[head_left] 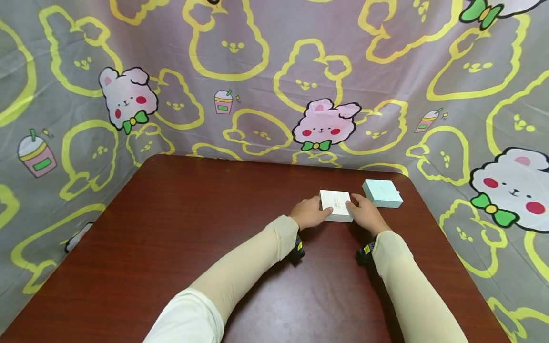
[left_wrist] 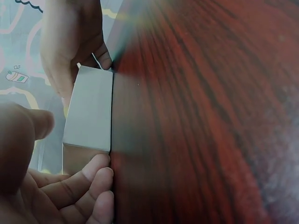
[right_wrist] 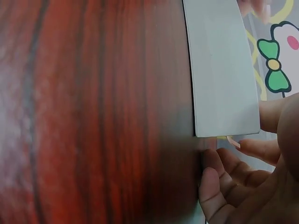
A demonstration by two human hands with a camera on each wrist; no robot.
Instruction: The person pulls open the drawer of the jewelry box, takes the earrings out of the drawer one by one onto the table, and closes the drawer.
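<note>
A flat white box [head_left: 336, 202] with small print on its lid lies on the table, between my two hands. My left hand [head_left: 310, 213] holds its left side, fingers bent against the end wall [left_wrist: 81, 158] and the thumb over the lid. From the right, my right hand [head_left: 366, 213] has its thumb at the lid's edge. In the right wrist view a small ribbon tab [right_wrist: 232, 142] sticks out of the box's end, with the right index fingertip right at it. The other right fingers are bent below, beside the tabletop.
A pale teal box [head_left: 383, 193] with a small tab on its right side lies just beyond my right hand. The dark red-brown wooden table [head_left: 206, 205] has rounded far corners. A grey curtain [head_left: 257, 95] with cartoon rabbits encloses its back and sides.
</note>
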